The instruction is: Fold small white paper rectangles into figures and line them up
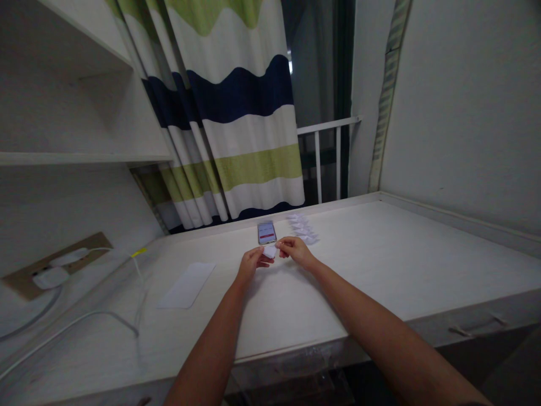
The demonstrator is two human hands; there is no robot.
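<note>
A small folded piece of white paper (269, 252) is held above the white desk, between my two hands. My left hand (252, 261) grips it from the left side, the fingers closed around its edge. At its right edge my right hand (293, 250) pinches what looks like a corner of the same paper. Just beyond my hands a phone (266, 232) with a lit screen lies on the desk. To the right of the phone, several folded white paper pieces (302, 228) lie in a row.
White sheets of paper (188, 286) lie on the left of the desk (380, 265). White cables (105, 313) run from a wall socket with plugs (51, 276) at the far left. A striped curtain (253, 129) hangs behind the desk. A shelf (84, 158) juts out at upper left.
</note>
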